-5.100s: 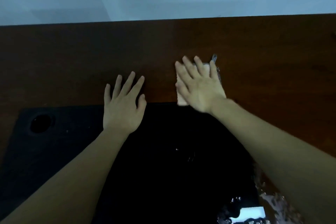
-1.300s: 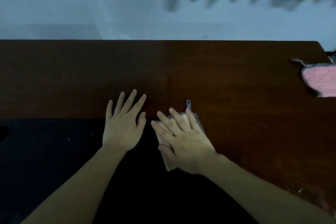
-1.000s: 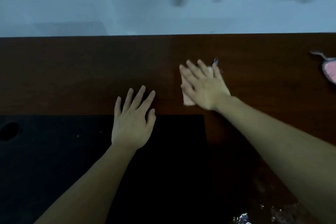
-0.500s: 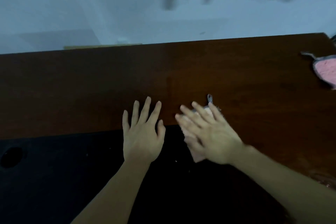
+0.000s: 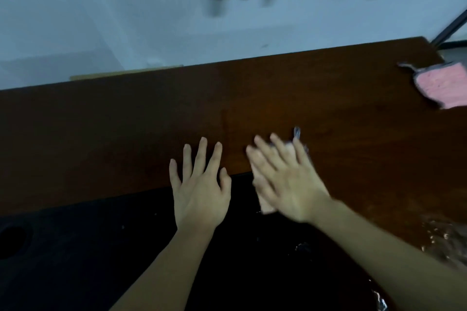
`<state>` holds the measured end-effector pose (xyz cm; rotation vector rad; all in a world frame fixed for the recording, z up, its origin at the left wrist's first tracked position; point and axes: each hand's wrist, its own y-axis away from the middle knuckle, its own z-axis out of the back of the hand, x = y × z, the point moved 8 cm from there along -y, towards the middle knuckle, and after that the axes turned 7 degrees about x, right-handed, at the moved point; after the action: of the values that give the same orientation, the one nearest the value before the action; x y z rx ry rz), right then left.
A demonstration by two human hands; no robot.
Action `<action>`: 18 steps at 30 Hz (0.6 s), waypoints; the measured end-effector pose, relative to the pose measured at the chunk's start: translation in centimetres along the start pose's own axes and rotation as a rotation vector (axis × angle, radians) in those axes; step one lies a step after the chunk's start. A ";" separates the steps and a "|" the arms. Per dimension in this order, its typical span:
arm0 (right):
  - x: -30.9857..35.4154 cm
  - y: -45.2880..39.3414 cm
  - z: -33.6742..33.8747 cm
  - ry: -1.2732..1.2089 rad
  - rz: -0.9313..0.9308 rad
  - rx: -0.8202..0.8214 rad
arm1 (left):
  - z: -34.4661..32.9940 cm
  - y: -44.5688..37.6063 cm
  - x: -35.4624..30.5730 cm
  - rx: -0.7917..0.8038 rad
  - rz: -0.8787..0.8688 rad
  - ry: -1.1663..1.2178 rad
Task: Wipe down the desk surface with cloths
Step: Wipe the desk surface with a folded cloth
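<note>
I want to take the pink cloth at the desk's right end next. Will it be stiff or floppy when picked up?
Probably floppy: the pink cloth lies flat with a wavy edge and a thin loop. Likely light. It may drag rather than slide on the desk.

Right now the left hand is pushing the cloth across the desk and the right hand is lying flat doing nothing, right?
Not quite: the hands are swapped. In the head view the right hand presses the cloth on the desk, fingers straight. The left hand lies flat, with nothing under it.
</note>
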<state>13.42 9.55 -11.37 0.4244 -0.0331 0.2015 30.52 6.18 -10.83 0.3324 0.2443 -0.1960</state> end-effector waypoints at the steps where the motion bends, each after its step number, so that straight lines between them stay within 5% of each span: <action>1: 0.9 1.5 -0.7 -0.005 0.043 0.017 | 0.0 0.0 0.0 -0.002 0.000 -0.002; 5: -0.1 1.9 -0.7 0.004 0.104 0.040 | 0.1 0.0 -0.2 0.001 -0.005 -0.010; 12: -8.1 -7.4 4.2 -0.061 -0.170 -0.047 | 0.1 -0.2 -0.1 0.000 -0.006 -0.010; 18: -4.6 -5.1 2.8 -0.020 -0.129 -0.004 | 0.2 0.0 0.0 -0.006 -0.004 0.001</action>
<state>9.98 3.02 -11.20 0.4226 -0.0254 0.0706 30.54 6.08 -10.71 0.3265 0.2467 -0.1995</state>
